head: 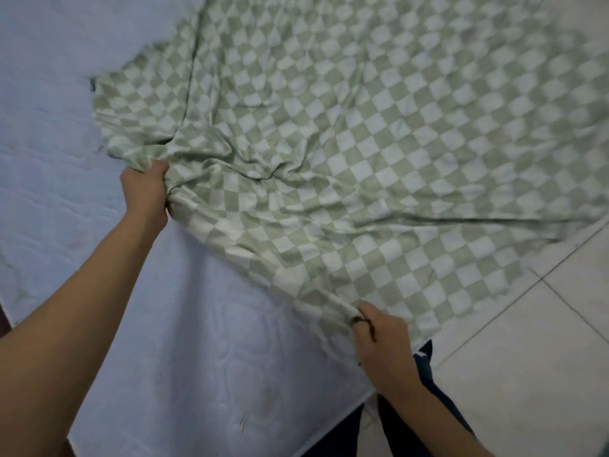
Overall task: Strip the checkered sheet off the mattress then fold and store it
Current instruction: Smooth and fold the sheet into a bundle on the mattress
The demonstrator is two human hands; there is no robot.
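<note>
The green-and-white checkered sheet lies rumpled across the right half of the view, partly on the bare white quilted mattress and partly hanging over its right edge toward the floor. Its left part is folded back on itself. My left hand is stretched forward and grips a bunched fold of the sheet near the middle of the mattress. My right hand pinches the sheet's near edge close to the mattress corner. The cloth is pulled taut between both hands.
Pale floor tiles run along the right side of the mattress. My dark trouser legs stand on the tiles by the near mattress corner. The mattress surface on the left and front is uncovered.
</note>
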